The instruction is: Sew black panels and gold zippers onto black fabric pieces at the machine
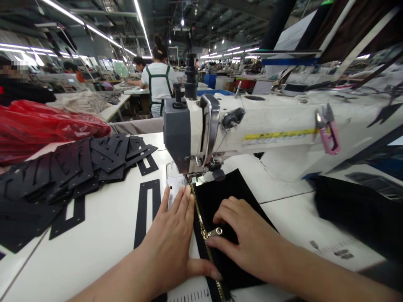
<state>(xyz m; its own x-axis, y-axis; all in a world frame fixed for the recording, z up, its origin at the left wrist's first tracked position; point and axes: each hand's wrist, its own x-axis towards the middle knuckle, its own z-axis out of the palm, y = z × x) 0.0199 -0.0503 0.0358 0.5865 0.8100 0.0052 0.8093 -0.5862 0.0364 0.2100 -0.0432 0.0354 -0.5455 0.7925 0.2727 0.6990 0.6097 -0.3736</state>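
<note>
A black fabric piece (pixel 234 191) with a gold zipper (pixel 199 212) along its left edge lies under the presser foot (pixel 192 173) of a white sewing machine (pixel 252 126). My left hand (pixel 171 239) lies flat with fingers stretched out beside the zipper, thumb across the tape near the bottom. My right hand (pixel 245 239) rests on the black fabric with fingers curled, fingertips pressing next to the gold zipper pull (pixel 215 232).
A stack of black cut-out frame pieces (pixel 72 172) covers the table's left side, and one lies alone (pixel 147 209) by my left hand. Red plastic bag (pixel 40 126) at far left. Pink thread snips (pixel 329 130) hang on the machine. More black fabric (pixel 355 209) lies right. Other workers (pixel 159 82) sit behind.
</note>
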